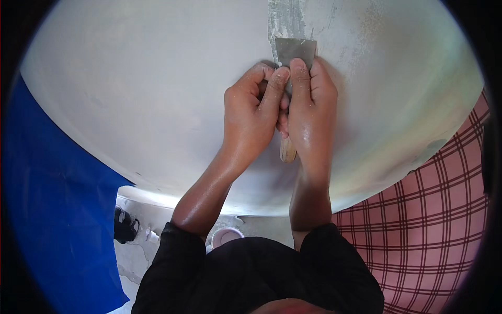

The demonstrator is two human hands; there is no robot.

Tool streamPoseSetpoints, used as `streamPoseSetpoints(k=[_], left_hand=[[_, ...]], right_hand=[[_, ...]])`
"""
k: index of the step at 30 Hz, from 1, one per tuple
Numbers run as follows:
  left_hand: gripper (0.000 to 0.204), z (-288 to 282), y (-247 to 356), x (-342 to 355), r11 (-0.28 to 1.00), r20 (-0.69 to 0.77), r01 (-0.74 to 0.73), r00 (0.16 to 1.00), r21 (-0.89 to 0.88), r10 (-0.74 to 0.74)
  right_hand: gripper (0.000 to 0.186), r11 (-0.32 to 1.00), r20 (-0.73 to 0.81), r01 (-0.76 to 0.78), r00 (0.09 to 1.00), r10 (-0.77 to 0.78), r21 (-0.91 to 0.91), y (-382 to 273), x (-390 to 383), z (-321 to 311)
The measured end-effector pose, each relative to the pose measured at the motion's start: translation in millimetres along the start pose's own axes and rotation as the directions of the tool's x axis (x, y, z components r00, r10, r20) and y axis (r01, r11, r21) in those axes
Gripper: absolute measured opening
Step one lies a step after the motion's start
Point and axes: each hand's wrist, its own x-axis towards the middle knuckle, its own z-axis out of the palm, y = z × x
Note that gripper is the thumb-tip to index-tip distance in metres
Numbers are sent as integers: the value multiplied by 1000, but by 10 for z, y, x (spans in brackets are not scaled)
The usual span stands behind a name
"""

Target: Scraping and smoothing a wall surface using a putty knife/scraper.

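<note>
Both my hands grip one putty knife [296, 48], its flat grey blade pointing up and lying against a pale, smooth wall [146, 99]. My left hand [248, 110] is closed at the blade's lower left corner, thumb pressed near the neck. On the other side my right hand [315, 99] is wrapped about the tool, its thumb flat on the blade. The end of the wooden handle [287, 150] shows between my wrists. Directly above the blade runs a rough grey scraped strip [286, 21]. Whitish dust clings to my fingers.
A blue sheet [57, 209] hangs at the left. Pink checked cloth [418, 235] spreads at the lower right. On the floor [133, 254] below stand a pinkish bucket [227, 237], partly behind my body, and a black object [124, 229] of unclear kind.
</note>
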Motion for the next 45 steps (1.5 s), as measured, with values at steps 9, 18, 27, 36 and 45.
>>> streamPoseSetpoints(k=[9, 18, 27, 36, 45], left_hand=[[28, 378, 52, -47, 999, -38, -43, 998, 6, 43], [27, 460, 54, -12, 1000, -8, -5, 1000, 31, 5], [27, 472, 32, 105, 992, -36, -97, 994, 77, 100], [27, 412, 85, 136, 994, 14, -91, 996, 66, 90], [29, 588, 20, 91, 999, 49, -21, 999, 50, 18]], right_hand=[[28, 977, -26, 152, 987, -158, -150, -102, 47, -314], [29, 995, -24, 8, 1000, -10, -97, -142, 74, -407], [28, 995, 12, 103, 995, -103, -9, -148, 189, -375], [28, 996, 21, 90, 996, -90, 28, -179, 176, -330], [28, 1000, -33, 19, 999, -19, 11, -213, 95, -536]])
